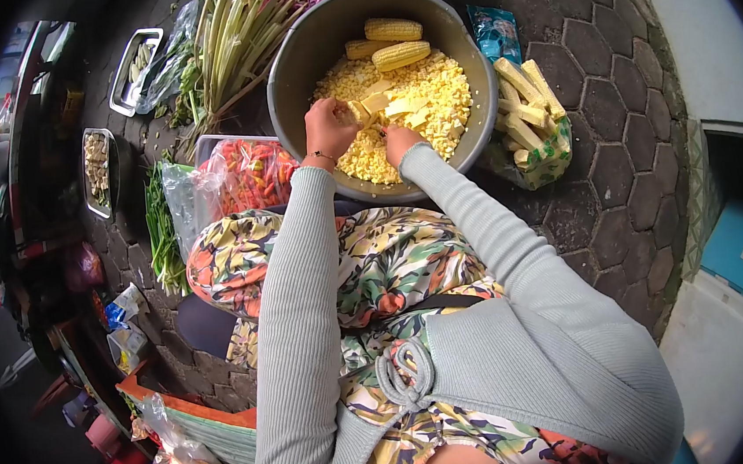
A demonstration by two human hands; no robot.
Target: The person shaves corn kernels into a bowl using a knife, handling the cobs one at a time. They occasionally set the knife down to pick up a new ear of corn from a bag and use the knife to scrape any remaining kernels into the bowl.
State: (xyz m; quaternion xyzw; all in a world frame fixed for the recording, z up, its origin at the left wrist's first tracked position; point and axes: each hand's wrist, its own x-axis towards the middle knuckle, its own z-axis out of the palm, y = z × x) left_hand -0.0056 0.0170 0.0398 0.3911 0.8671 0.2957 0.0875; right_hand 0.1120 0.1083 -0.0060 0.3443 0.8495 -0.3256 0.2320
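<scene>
My left hand [330, 132] is closed around a corn cob [357, 112] over a big grey basin [282, 72]. Close by on the right, my right hand [400, 144] is curled shut at the near end of the cob; what its fingers grip is hidden. Loose yellow corn kernels [443, 89] fill the bottom of the basin, with flat cut slabs of kernels [406, 106] on top near my fingers. Several whole peeled corn cobs [400, 55] lie against the basin's far wall.
Stripped cobs [520, 113] stand heaped in a green bag right of the basin, beside a blue packet [494, 34]. To the left are red chillies [256, 173] in a plastic container, green onions [163, 228], long pale stalks [235, 36] and metal trays [99, 172]. Hexagonal pavers [609, 114] cover the ground.
</scene>
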